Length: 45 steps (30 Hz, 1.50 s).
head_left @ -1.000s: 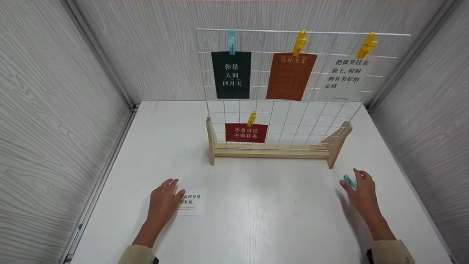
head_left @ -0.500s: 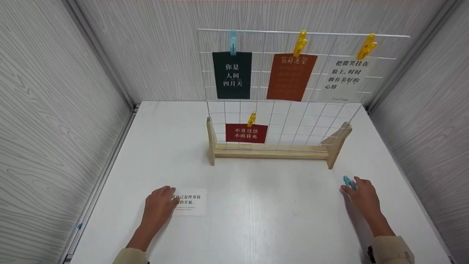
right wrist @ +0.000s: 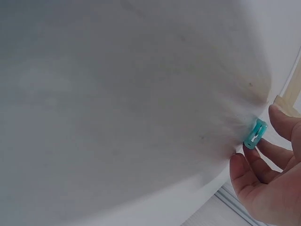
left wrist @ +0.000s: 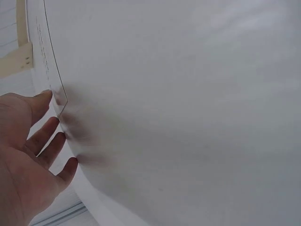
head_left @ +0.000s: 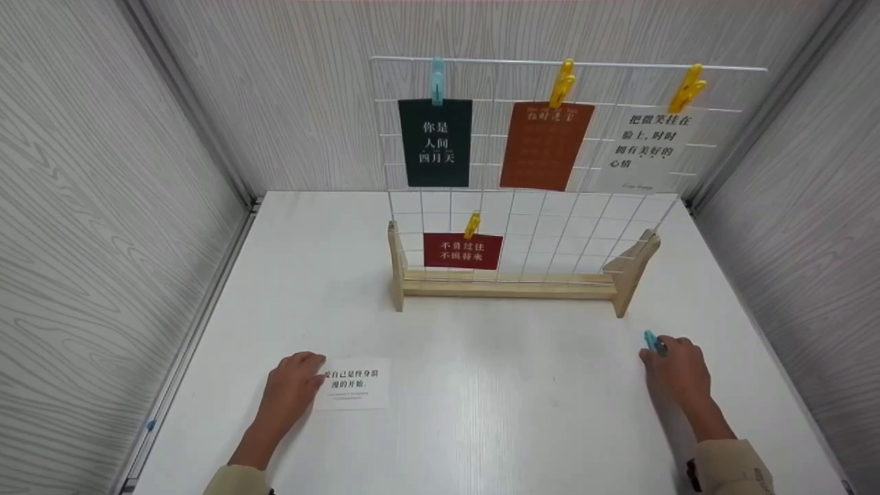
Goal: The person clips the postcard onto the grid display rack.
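Observation:
A white card (head_left: 355,383) with dark print lies flat on the white table (head_left: 495,412) at the front left. My left hand (head_left: 302,375) rests beside it with straight fingers, whose tips touch the card's left edge (left wrist: 60,98). At the front right a small blue clothespin (head_left: 651,341) lies on the table. My right hand (head_left: 660,354) is curled round it. In the right wrist view the blue clothespin (right wrist: 254,133) sits between the thumb and the index finger.
A white wire grid (head_left: 591,220) stands mid-table on a wooden base (head_left: 509,287). Clipped to it are a dark green card (head_left: 436,143), an orange card (head_left: 546,146), a white card (head_left: 646,148) and a red card (head_left: 462,250). Grey panelled walls close in left, back and right.
My left hand has slid back off the white card until only the fingertips touch its edge. My right hand's fingers have curled in round the blue clothespin.

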{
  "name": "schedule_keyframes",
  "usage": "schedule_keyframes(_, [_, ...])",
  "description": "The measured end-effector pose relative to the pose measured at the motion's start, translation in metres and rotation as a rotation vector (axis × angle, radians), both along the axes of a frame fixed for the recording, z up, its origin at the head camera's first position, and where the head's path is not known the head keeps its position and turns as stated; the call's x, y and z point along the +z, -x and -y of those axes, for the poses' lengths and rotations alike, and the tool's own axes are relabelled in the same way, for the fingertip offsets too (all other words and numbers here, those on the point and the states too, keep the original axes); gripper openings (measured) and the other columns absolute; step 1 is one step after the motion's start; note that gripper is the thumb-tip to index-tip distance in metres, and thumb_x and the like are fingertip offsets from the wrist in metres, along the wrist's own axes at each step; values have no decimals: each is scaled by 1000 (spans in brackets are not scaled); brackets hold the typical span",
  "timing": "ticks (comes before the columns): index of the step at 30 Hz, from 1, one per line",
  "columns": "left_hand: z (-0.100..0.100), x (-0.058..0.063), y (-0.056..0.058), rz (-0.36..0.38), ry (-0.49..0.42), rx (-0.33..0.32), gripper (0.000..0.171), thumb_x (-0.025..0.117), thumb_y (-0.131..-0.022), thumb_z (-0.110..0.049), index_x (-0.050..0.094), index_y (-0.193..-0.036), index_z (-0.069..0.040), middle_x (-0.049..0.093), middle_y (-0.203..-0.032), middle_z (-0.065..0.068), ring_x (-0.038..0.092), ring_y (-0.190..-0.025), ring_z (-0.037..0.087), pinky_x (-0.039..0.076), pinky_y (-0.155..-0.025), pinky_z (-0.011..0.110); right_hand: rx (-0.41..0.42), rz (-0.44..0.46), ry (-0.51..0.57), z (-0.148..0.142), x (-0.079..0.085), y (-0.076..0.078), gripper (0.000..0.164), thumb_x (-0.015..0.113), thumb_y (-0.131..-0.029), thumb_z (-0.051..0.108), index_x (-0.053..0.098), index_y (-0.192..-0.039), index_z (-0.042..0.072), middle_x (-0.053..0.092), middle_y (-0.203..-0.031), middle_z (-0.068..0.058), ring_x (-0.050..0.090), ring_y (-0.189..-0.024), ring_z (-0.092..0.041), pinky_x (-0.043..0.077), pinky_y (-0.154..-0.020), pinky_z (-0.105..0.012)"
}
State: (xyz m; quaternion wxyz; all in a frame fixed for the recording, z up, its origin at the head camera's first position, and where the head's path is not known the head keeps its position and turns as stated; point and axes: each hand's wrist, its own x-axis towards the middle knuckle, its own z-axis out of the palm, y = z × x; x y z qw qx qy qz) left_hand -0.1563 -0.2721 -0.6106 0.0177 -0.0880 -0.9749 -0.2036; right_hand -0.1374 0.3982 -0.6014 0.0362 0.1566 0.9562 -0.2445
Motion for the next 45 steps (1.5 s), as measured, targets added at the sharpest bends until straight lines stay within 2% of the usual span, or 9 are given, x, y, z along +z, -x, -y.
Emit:
schedule_keyframes(5, [2, 1, 2, 23, 1, 5, 37, 72, -91, -8, 66, -127, -6, 64, -124, 17, 58, -118, 38, 46, -99, 57, -22, 0, 14, 1, -1, 2, 62, 61, -100, 39, 54, -134, -13, 56, -124, -38, 54, -114, -52, 48, -84, -61])
schedule_keyframes(16, [4, 0, 11, 198, -54, 67, 44, 75, -89, -15, 65, -132, -8, 61, -126, 18, 50, -120, 39, 38, -103, 60, -40, -10, -10, 2, 1, 5, 54, 60, -100, 35, 59, -129, -11, 59, -118, -34, 57, -108, -48, 49, -79, -58])
schedule_keyframes(20, [7, 1, 12, 221, -62, 74, 44, 75, -90, -16, 65, -131, -8, 61, -128, 19, 48, -122, 40, 37, -104, 60, -42, -4, -29, 3, 1, 7, 64, 60, -98, 46, 59, -130, -9, 61, -117, -32, 59, -106, -46, 51, -75, -55])
schedule_keyframes(24, [9, 5, 12, 271, -73, 73, 52, 76, -90, -22, 60, -136, -4, 54, -137, 22, 43, -127, 42, 37, -107, 60, -47, 30, -49, 3, 0, 10, 80, 55, -95, 63, 57, -133, -8, 60, -120, -31, 58, -110, -47, 51, -75, -54])
schedule_keyframes(28, [10, 8, 13, 332, -111, 72, 55, 77, -88, -22, 59, -136, -2, 48, -140, 24, 39, -130, 43, 35, -110, 59, -61, 44, -63, 2, 1, 12, 80, 52, -95, 66, 60, -130, -6, 61, -116, -29, 58, -108, -47, 50, -72, -52])
schedule_keyframes(34, [9, 6, 15, 341, -164, 87, 44, 77, -87, -17, 64, -127, -2, 50, -137, 23, 40, -129, 42, 34, -111, 58, -63, 33, -74, 1, 1, 15, 66, 57, -98, 55, 65, -124, -5, 63, -106, -24, 61, -101, -43, 50, -67, -49])
schedule_keyframes(39, [7, 5, 16, 344, -192, 103, 32, 76, -88, -13, 67, -117, -3, 52, -134, 22, 39, -130, 42, 32, -112, 58, -55, 44, -77, 3, 1, 14, 66, 59, -97, 54, 64, -124, -5, 63, -107, -25, 60, -101, -43, 49, -67, -49])
schedule_keyframes(41, [7, 6, 16, 348, -188, 104, 35, 76, -88, -13, 66, -119, -2, 52, -135, 23, 39, -131, 42, 32, -113, 58, -46, 55, -87, 5, 2, 12, 66, 60, -96, 54, 63, -124, -6, 62, -108, -26, 60, -102, -44, 48, -67, -50])
schedule_keyframes(45, [8, 7, 15, 353, -142, 81, 53, 77, -88, -18, 58, -134, 0, 50, -139, 25, 40, -130, 43, 34, -112, 59, -30, 85, -101, 7, 3, 9, 67, 60, -96, 52, 59, -128, -7, 61, -110, -27, 58, -104, -45, 48, -70, -53])
